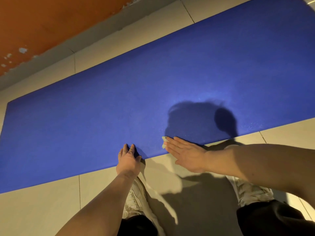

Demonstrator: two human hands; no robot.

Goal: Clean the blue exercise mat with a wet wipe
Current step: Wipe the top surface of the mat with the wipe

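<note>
The blue exercise mat lies flat on a tiled floor and runs diagonally across the view. My right hand lies flat with straight fingers on the mat's near edge, pressing a small pale wet wipe that peeks out under the fingertips. My left hand rests on the same near edge just to the left, fingers spread on the mat and thumb on its rim. It holds nothing.
Beige floor tiles surround the mat. An orange wall with a grey skirting runs along the far side. My white shoes and dark trouser legs stand on the tiles below the hands. My shadow falls on the mat.
</note>
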